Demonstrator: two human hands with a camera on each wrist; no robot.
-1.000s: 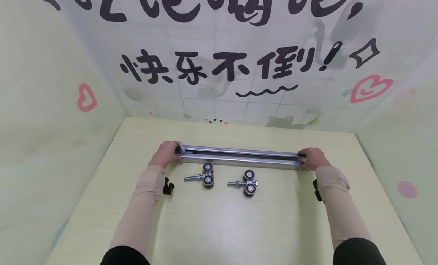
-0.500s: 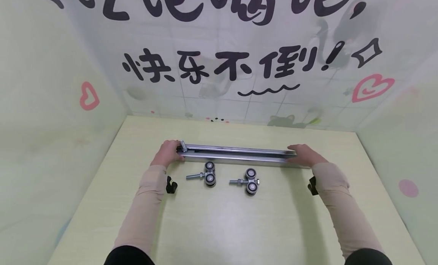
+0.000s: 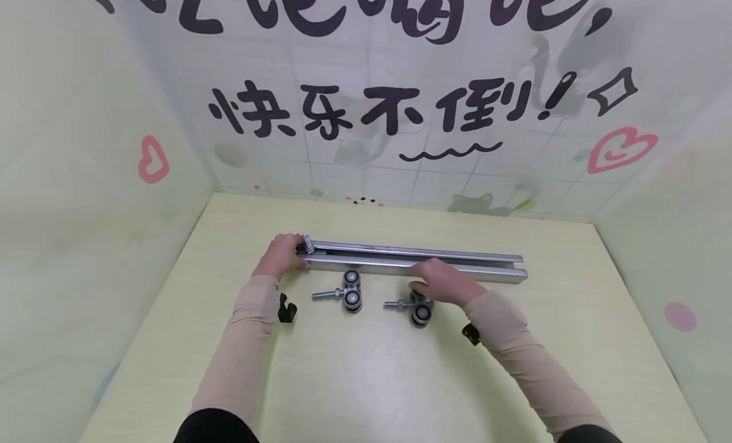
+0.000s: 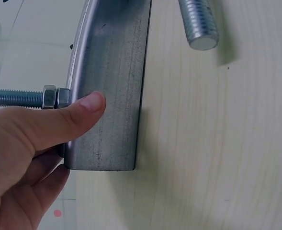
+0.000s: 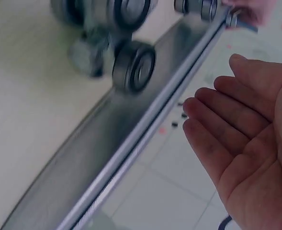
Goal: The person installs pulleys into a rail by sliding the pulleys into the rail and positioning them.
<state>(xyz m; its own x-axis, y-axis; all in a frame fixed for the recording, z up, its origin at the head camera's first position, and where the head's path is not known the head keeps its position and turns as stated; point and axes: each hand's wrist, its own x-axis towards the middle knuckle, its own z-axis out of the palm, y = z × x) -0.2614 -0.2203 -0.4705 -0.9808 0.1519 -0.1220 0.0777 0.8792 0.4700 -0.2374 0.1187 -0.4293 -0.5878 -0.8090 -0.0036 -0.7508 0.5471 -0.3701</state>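
Note:
A long metal channel rail (image 3: 366, 263) lies across the table with its slot facing up. My left hand (image 3: 279, 257) grips its left end, the thumb (image 4: 78, 117) pressed on the side wall and the fingers round the far side. A threaded bolt with nuts (image 4: 35, 98) stands out of the slot beside that thumb. Over the right-hand roller trolley (image 3: 421, 315) is my right hand (image 3: 445, 282), partly covering its upper wheel. In the right wrist view its fingers (image 5: 236, 120) are extended and hold nothing. The second roller trolley (image 3: 352, 299) lies to the left, its bolt pointing left.
The pale wood table (image 3: 366, 379) carries everything. Behind it rises a printed back wall sheet (image 3: 366, 170), with side sheets at the left (image 3: 103, 239) and right (image 3: 669, 252). A black clip (image 3: 287, 309) is on the left wrist, another (image 3: 471, 333) on the right.
My right hand has let go of the rail's right end and moved left and nearer, to the right-hand trolley. The left hand keeps its grip on the rail.

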